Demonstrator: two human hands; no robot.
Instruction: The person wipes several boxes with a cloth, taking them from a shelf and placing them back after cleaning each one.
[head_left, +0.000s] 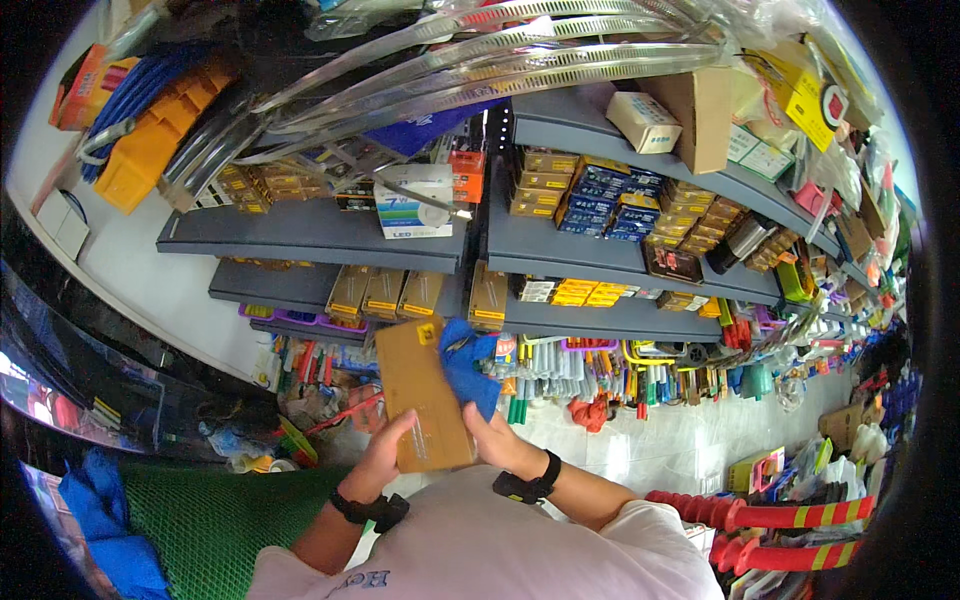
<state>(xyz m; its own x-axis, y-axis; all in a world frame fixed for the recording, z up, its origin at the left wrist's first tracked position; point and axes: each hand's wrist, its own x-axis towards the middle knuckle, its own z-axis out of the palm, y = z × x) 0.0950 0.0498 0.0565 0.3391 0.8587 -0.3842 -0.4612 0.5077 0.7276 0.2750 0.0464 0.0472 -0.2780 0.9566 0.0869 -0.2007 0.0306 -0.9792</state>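
A brown cardboard box (420, 382) with a small yellow label is held up tilted before my chest. My left hand (384, 452) grips its lower left edge, thumb on the front face. At its right edge is my right hand (496, 444), with a bunched blue cloth (471, 371) in its grasp. The cloth lies against the upper right side of the box. My right thumb is near the box's edge; the fingers behind are hidden. Similar brown boxes (381, 292) stand upright on the lower shelf just beyond.
Grey shelves (315, 232) hold small boxes, among them an LED lamp box (414, 206). Metal hose-clamp bands (480, 71) arch overhead. Tools in packets (570, 375) hang below the shelves. Red batons with yellow stripes (802, 514) lie at right; green mesh (202, 525) is at left.
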